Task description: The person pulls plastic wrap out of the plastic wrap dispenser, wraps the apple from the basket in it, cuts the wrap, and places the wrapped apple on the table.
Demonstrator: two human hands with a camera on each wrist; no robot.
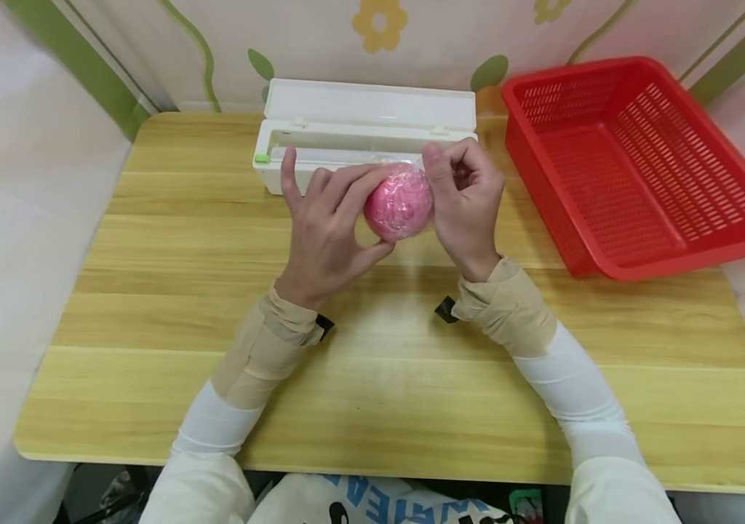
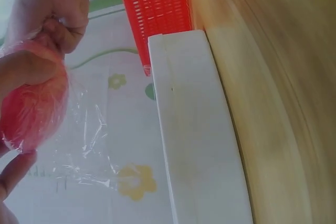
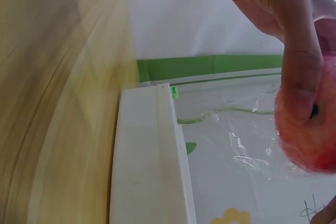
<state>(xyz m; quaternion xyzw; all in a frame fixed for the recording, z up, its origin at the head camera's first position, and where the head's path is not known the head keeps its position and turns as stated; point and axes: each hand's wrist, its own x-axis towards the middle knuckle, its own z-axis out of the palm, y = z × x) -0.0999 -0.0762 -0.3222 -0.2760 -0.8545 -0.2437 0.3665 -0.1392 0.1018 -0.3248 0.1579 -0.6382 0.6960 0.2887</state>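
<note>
An apple (image 1: 399,202), pink-red and wrapped in clear cling film (image 2: 86,135), is held up above the table in front of the cutter box. My left hand (image 1: 328,225) holds it between thumb and fingers, with the little finger raised. At the apple's right side, my right hand (image 1: 469,200) pinches the gathered film between thumb and curled fingers. In the left wrist view, a loose sheet of film hangs out from the apple (image 2: 39,103). A dark spot on the apple (image 3: 294,135) shows beside a fingertip in the right wrist view.
A white cling film box (image 1: 362,135) stands at the table's back, its lid (image 1: 372,104) raised and a pale roll inside. To the right sits a red perforated basket (image 1: 641,196). The wooden table (image 1: 169,291) meets a patterned curtain at the back.
</note>
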